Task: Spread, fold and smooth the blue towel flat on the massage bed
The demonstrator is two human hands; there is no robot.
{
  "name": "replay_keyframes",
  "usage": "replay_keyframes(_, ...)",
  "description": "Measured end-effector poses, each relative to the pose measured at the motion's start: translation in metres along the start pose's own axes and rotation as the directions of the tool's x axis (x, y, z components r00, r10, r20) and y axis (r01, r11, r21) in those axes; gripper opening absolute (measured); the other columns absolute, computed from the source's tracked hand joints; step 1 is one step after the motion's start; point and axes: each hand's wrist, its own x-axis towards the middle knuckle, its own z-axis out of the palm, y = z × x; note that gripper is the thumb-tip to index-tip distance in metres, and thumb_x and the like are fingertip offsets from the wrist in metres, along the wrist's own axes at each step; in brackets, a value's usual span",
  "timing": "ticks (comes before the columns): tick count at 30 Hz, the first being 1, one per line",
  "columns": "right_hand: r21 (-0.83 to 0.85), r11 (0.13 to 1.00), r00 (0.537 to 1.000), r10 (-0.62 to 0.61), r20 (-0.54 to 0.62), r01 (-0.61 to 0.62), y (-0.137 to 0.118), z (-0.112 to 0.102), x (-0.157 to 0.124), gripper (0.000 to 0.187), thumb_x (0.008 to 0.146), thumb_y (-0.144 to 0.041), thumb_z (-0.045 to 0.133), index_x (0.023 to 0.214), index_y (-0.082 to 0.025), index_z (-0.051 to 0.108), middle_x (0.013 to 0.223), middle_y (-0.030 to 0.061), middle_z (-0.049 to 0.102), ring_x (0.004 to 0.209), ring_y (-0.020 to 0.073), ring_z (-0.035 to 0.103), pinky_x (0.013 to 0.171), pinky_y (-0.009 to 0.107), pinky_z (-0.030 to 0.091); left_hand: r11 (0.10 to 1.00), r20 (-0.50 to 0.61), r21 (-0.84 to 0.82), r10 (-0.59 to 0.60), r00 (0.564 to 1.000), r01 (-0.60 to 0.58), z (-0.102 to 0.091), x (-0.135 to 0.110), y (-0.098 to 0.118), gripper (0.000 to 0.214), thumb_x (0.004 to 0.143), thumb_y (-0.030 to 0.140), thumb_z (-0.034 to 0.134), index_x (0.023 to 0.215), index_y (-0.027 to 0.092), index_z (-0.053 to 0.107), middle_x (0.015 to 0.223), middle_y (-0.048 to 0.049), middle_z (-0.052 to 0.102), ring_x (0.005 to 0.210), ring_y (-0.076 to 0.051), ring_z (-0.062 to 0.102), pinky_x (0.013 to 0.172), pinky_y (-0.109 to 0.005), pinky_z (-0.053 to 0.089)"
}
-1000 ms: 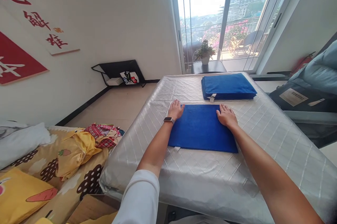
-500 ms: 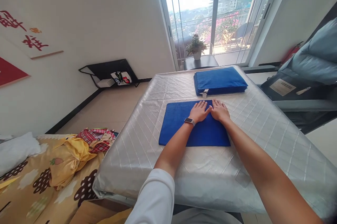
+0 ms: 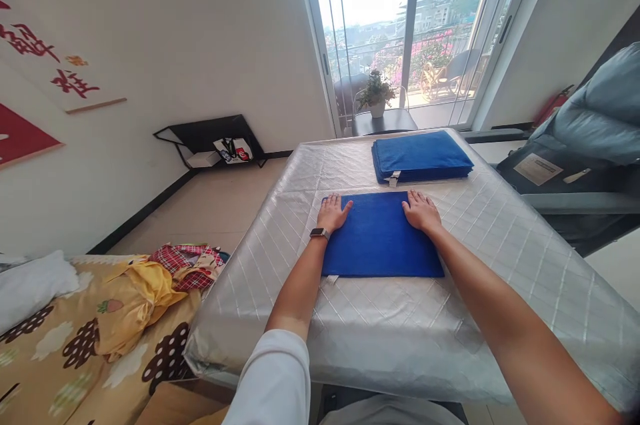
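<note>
A folded blue cloth (image 3: 375, 238) lies flat on the silver quilted table cover (image 3: 280, 265). At its far left corner my left hand (image 3: 333, 213), with a watch on the wrist, rests flat with fingers stretched out. My right hand (image 3: 421, 210) lies flat on the far right corner, fingers extended and thumb apart. A small white label (image 3: 331, 280) sticks out at the cloth's near left edge. Just beyond the cloth sits a stack of folded blue cloths (image 3: 423, 155), with a white tag (image 3: 394, 178) at its front left.
A chair (image 3: 385, 122) with a potted plant (image 3: 376, 93) stands past the table's far edge, before the glass door. To the right is a grey padded chair (image 3: 575, 165). At left, clothes (image 3: 143, 292) lie on a patterned bed; a black rack (image 3: 210, 135) stands by the wall.
My left hand has slid left across the cloth to its far left corner. My right hand stays at the far right. The label at the near left edge now shows.
</note>
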Motion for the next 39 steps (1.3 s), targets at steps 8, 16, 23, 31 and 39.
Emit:
replay_keyframes(8, -0.025, 1.000, 1.000, 0.001, 0.010, -0.001, 0.001, 0.001, 0.002, 0.069, 0.106, -0.044, 0.018, 0.165, -0.009, 0.025, 0.171, 0.0079, 0.021, 0.158, 0.0213, 0.019, 0.128, 0.041, 0.014, 1.000, -0.027, -0.018, -0.002, 1.000, 0.002, 0.002, -0.001, 0.001, 0.088, 0.102, 0.069, 0.008, 0.161, 0.009, 0.032, 0.169, -0.0133, 0.027, 0.158, -0.026, 0.021, 0.130, -0.042, 0.012)
replay_keyframes(16, -0.032, 0.999, 0.991, -0.020, -0.135, 0.016, -0.002, 0.001, -0.004, 0.065, 0.104, -0.037, 0.024, 0.162, -0.008, 0.033, 0.169, 0.0096, 0.029, 0.155, 0.0244, 0.026, 0.127, 0.041, 0.019, 1.000, -0.036, -0.027, 0.005, 0.999, -0.006, 0.001, -0.002, 0.002, 0.086, 0.102, 0.067, 0.009, 0.160, 0.009, 0.033, 0.168, -0.0141, 0.030, 0.157, -0.026, 0.023, 0.130, -0.043, 0.013)
replay_keyframes(23, -0.063, 0.997, 0.998, -0.049, -0.043, 0.047, -0.002, 0.001, -0.002, 0.068, 0.105, -0.042, 0.021, 0.164, -0.009, 0.029, 0.170, 0.0092, 0.024, 0.156, 0.0257, 0.023, 0.127, 0.044, 0.018, 1.000, -0.015, -0.018, 0.000, 1.000, -0.001, 0.000, -0.002, 0.004, 0.086, 0.102, 0.067, 0.008, 0.162, 0.009, 0.031, 0.170, -0.0121, 0.026, 0.158, -0.025, 0.020, 0.130, -0.042, 0.011)
replay_keyframes(31, -0.047, 0.998, 0.999, -0.029, 0.032, 0.031, -0.001, 0.001, 0.003, 0.071, 0.105, -0.045, 0.017, 0.166, -0.008, 0.023, 0.172, 0.0092, 0.019, 0.158, 0.0226, 0.018, 0.128, 0.042, 0.014, 0.995, -0.013, 0.092, -0.038, 0.999, 0.039, -0.015, -0.001, 0.012, 0.087, 0.103, 0.064, 0.012, 0.160, 0.001, 0.032, 0.168, -0.0187, 0.026, 0.159, -0.028, 0.017, 0.130, -0.041, 0.011)
replay_keyframes(39, -0.059, 0.997, 0.999, -0.055, 0.001, 0.055, 0.003, 0.003, -0.001, 0.067, 0.105, -0.039, 0.021, 0.165, -0.010, 0.026, 0.171, 0.0098, 0.022, 0.157, 0.0236, 0.021, 0.127, 0.043, 0.018, 0.917, -0.022, -0.042, 0.396, 0.918, -0.396, 0.002, -0.002, 0.149, 0.073, 0.108, 0.053, 0.011, 0.156, 0.006, 0.040, 0.164, -0.0156, 0.039, 0.154, -0.023, 0.030, 0.127, -0.037, 0.022)
